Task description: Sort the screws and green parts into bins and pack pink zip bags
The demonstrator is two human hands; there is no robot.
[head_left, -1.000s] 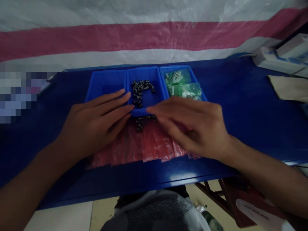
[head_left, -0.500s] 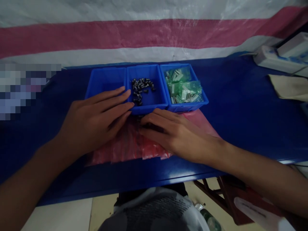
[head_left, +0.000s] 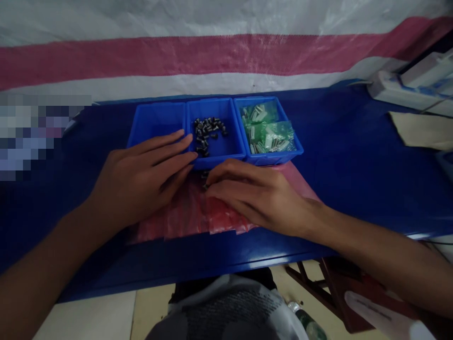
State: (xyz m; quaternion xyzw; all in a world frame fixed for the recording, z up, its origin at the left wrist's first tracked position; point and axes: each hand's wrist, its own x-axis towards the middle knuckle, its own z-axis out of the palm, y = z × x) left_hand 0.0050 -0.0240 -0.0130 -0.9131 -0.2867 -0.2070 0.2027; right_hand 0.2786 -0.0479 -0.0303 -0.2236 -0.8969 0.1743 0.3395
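My left hand (head_left: 141,174) rests with its fingers stretched out over the pink plastic bags (head_left: 187,217), its fingertips at the front edge of the blue bins. My right hand (head_left: 253,191) lies on the bags just before the middle bin (head_left: 230,141), thumb and fingers drawn together at a small dark screw (head_left: 205,186). Another dark piece shows beside those fingertips. Several black screws (head_left: 208,128) lie in the middle bin. Green-tinted bags of metal and white parts (head_left: 271,137) fill the right bin (head_left: 295,150). No parts show in the left bin (head_left: 161,115), partly hidden by my left hand.
The blue table (head_left: 354,179) carries white boxes (head_left: 399,92) and a beige cloth or sheet (head_left: 421,130) at the right. A striped sheet (head_left: 226,56) hangs behind. Below are a dark red stool (head_left: 354,302) and a bottle (head_left: 307,326).
The fingers of my right hand have drawn closer together and its knuckles have shifted, uncovering the screw at the fingertips. My left hand stays almost where it was. The view has shifted slightly.
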